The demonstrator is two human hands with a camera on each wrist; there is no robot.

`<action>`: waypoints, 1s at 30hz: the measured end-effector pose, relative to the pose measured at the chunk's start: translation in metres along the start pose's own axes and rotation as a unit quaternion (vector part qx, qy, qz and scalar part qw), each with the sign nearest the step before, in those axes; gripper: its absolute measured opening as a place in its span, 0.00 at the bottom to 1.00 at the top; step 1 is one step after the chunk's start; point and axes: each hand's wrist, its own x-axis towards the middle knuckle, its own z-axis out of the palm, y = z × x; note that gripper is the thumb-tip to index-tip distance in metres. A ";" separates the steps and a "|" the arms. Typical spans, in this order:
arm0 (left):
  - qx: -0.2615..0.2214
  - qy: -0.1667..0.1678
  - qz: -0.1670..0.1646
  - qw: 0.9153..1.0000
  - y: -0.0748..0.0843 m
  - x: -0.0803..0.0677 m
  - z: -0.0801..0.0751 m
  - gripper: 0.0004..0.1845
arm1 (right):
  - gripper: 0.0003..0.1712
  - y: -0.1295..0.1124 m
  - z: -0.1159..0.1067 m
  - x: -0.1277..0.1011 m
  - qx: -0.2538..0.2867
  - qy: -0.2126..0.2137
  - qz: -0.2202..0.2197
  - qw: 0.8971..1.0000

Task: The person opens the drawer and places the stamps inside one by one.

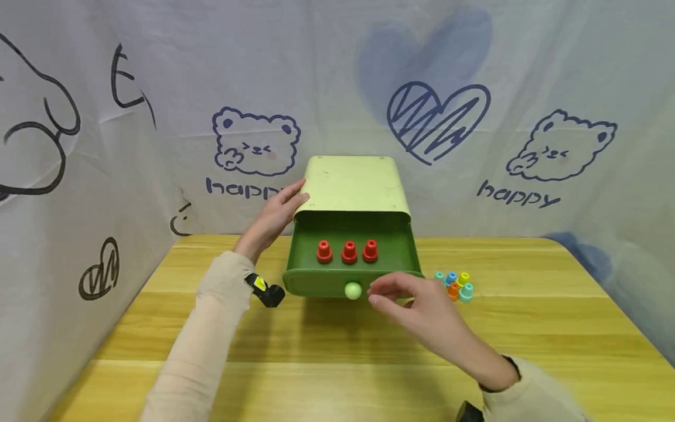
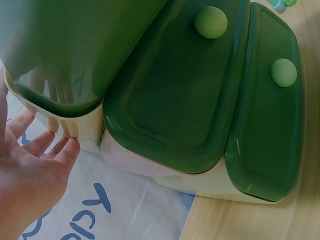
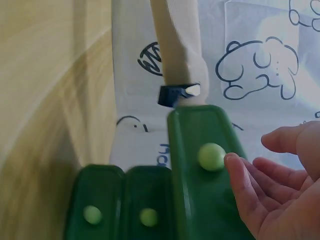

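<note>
A pale yellow drawer cabinet (image 1: 358, 181) with green drawers stands on the table. Its top drawer (image 1: 311, 283) is pulled out, and three red stepped pegs (image 1: 349, 252) stand in a row inside. My left hand (image 1: 274, 217) rests with extended fingers against the cabinet's left side; the left wrist view shows its fingertips (image 2: 72, 147) at the yellow shell. Just right of the round light-green knob (image 1: 353, 291) is my right hand (image 1: 422, 305), holding nothing. In the right wrist view its thumb and fingers are spread apart, one fingertip (image 3: 232, 160) right by the knob.
Several small pegs (image 1: 453, 287) in teal, blue, yellow and orange stand on the wooden table (image 1: 337, 363), right of the cabinet. Two lower drawers (image 2: 175, 90) are closed. A white cloth (image 1: 337, 76) with bear and heart drawings hangs behind and at the sides.
</note>
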 end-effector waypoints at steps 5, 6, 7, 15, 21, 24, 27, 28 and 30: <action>0.000 0.004 -0.001 1.000 -0.001 0.000 0.001 0.32 | 0.09 0.009 0.019 -0.003 0.012 0.021 0.008 1.000; -0.001 0.004 -0.001 1.000 -0.001 0.000 0.000 0.32 | 0.09 0.011 0.023 -0.002 0.010 0.028 0.011 0.999; -0.001 0.003 0.000 1.000 -0.001 0.000 0.000 0.32 | 0.09 0.012 0.026 -0.002 0.008 0.034 0.018 0.999; 0.001 0.003 -0.001 1.000 -0.001 0.000 0.000 0.32 | 0.08 0.025 0.051 0.006 -0.003 0.090 0.043 0.995; 0.001 0.005 0.000 1.000 0.000 0.001 0.001 0.32 | 0.08 0.030 0.060 0.007 -0.009 0.136 0.008 0.991; 0.004 0.004 -0.001 1.000 0.000 0.001 0.000 0.32 | 0.09 0.030 0.062 0.009 -0.030 0.153 -0.008 0.988; 0.005 0.003 -0.004 1.000 -0.001 0.001 -0.001 0.32 | 0.10 0.028 0.064 0.012 -0.052 0.163 -0.021 0.985; 0.006 0.003 -0.004 1.000 -0.001 0.001 -0.001 0.32 | 0.11 0.027 0.064 0.013 -0.058 0.167 -0.028 0.984; 0.006 0.004 -0.005 1.000 -0.001 0.001 0.000 0.32 | 0.10 0.025 0.064 0.014 -0.067 0.176 -0.042 0.981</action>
